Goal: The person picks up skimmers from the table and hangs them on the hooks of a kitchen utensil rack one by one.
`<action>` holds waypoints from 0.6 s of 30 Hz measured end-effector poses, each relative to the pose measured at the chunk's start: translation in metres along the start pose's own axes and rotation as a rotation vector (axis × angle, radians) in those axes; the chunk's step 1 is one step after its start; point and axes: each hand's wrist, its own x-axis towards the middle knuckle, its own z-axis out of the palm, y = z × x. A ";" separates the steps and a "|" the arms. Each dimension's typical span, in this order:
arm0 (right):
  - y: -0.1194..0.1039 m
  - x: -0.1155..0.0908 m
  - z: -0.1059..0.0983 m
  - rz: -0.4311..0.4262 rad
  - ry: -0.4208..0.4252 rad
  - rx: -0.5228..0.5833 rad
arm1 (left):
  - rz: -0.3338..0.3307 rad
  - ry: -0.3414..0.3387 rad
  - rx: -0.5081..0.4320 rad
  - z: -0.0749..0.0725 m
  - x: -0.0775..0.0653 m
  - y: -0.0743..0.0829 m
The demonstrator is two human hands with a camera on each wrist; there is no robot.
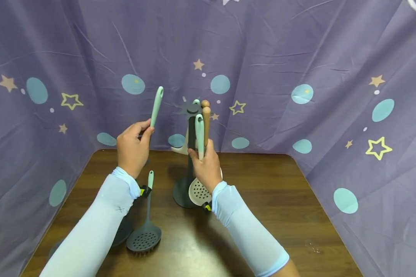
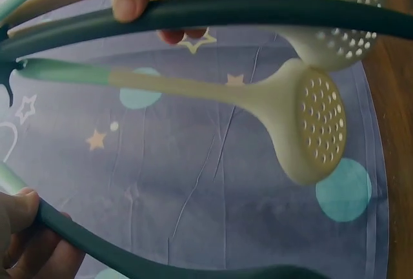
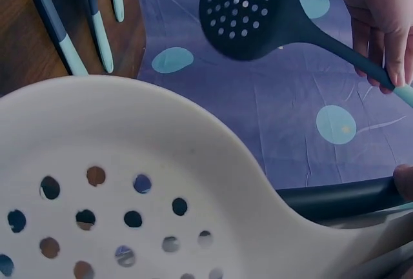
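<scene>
My left hand [image 1: 133, 148] holds a dark skimmer [image 3: 251, 14] with a mint handle, pinched where handle meets shaft. Its handle points up in the head view, with the perforated head hidden there behind hand and arm. My right hand [image 1: 206, 165] grips the dark pole of the utensil stand [image 1: 191, 132] together with the shafts hanging along it. In front of that hand hangs a cream skimmer [image 3: 213, 143], its mint handle [image 1: 199, 134] up by the stand's top. A cream masher with a perforated head [image 2: 316, 121] hangs on another side. Wooden handles [image 1: 206, 119] stand behind the mint one.
On the wooden table [image 1: 263, 200], a dark slotted turner [image 1: 143, 238] with a mint handle lies left of the stand's round base [image 1: 180, 194]. More dark utensils [image 1: 123, 232] lie partly hidden under my left arm. A purple curtain [image 1: 263, 57] encloses the back and sides.
</scene>
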 end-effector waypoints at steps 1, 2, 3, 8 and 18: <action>0.000 0.000 0.000 0.002 -0.003 0.002 | 0.004 -0.009 0.001 0.002 -0.001 0.001; 0.001 0.000 0.000 0.005 -0.006 0.004 | 0.008 -0.018 0.003 0.004 -0.001 0.002; 0.001 0.000 0.000 0.007 -0.010 0.006 | 0.012 -0.027 0.003 0.006 -0.002 0.003; 0.000 0.000 0.001 0.005 -0.039 0.020 | 0.032 -0.042 0.007 0.013 -0.005 0.008; 0.000 0.000 -0.001 -0.008 -0.026 0.008 | 0.070 -0.023 -0.031 0.027 -0.006 0.013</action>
